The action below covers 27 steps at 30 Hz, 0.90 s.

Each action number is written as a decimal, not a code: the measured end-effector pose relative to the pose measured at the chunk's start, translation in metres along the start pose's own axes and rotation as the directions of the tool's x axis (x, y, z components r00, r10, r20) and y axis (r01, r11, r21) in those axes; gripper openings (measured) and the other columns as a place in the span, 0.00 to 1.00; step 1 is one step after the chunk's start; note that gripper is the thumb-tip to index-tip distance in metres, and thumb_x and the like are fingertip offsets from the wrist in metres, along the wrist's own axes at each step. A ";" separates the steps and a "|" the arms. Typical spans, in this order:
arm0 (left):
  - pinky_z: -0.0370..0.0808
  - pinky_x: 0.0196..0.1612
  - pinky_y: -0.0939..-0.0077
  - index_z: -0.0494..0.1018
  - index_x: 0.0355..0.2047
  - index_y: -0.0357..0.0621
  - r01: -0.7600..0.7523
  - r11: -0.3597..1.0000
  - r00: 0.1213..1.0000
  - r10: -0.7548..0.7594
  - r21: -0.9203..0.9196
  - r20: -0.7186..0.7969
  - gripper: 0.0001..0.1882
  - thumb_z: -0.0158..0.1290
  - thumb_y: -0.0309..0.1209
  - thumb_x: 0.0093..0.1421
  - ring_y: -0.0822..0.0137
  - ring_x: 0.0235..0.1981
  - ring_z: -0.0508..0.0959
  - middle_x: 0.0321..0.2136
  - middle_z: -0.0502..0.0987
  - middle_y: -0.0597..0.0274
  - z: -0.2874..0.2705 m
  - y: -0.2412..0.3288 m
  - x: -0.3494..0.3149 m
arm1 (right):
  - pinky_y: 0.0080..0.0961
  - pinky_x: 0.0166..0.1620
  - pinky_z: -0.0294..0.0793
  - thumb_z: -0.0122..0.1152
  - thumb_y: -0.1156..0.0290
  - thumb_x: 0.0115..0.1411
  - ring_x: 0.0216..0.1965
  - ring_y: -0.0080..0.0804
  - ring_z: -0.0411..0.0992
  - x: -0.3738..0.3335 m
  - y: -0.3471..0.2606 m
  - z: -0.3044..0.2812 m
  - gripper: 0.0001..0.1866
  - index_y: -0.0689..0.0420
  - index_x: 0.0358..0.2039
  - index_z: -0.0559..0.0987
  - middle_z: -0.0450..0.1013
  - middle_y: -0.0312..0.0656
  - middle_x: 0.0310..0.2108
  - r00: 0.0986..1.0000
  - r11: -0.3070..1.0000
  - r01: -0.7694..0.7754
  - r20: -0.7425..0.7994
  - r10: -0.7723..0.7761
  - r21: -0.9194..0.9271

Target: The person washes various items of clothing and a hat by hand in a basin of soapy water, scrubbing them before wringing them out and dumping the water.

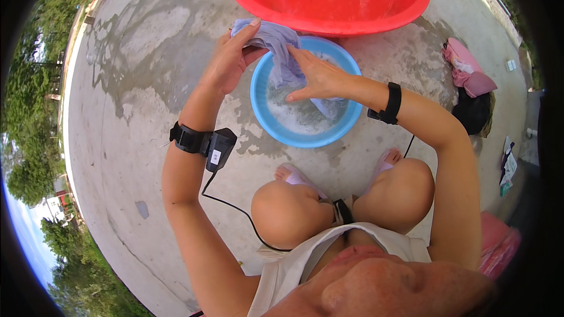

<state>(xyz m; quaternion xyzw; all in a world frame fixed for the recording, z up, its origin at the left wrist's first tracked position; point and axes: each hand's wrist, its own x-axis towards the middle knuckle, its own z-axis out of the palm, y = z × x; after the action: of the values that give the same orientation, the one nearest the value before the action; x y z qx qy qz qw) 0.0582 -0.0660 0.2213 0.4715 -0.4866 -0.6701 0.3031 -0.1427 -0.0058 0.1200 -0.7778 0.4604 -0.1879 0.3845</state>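
A wet lavender cloth [273,38] is bunched over my left hand [232,58], which grips its upper left end between thumb and fingers. From there the cloth hangs down into a light blue basin [255,95] of sudsy water. My right hand [317,76] is over the basin, its thumb spread away from the fingers. Its fingertips touch the right edge of the cloth. A further piece of pale cloth [326,107] shows in the water below my right hand. Part of my left hand's fingers is hidden behind the cloth.
A large red tub [329,25] holding water stands just beyond the basin. To the right lie a pink bundle [470,73], a black item [472,114] and a small packet [509,164]. A cable [229,202] runs from my left wrist device [218,148]. The concrete is wet in patches.
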 end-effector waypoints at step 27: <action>0.69 0.25 0.58 0.78 0.38 0.45 0.112 -0.080 0.732 0.680 0.990 -0.028 0.23 0.40 0.49 0.68 0.49 0.23 0.75 0.17 0.73 0.51 -0.066 0.070 -0.072 | 0.16 0.31 0.65 0.58 0.69 0.63 0.28 0.15 0.67 -0.022 -0.080 -0.198 0.08 0.61 0.33 0.77 0.72 0.31 0.25 0.791 0.967 0.246 -0.565 -0.236 -0.059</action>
<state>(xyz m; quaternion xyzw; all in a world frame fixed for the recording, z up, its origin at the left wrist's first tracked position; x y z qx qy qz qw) 0.1422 -0.0521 0.3057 0.5799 -0.7899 0.1307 0.1503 -0.2360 -0.0484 0.3082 -0.7355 0.4491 -0.4619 0.2098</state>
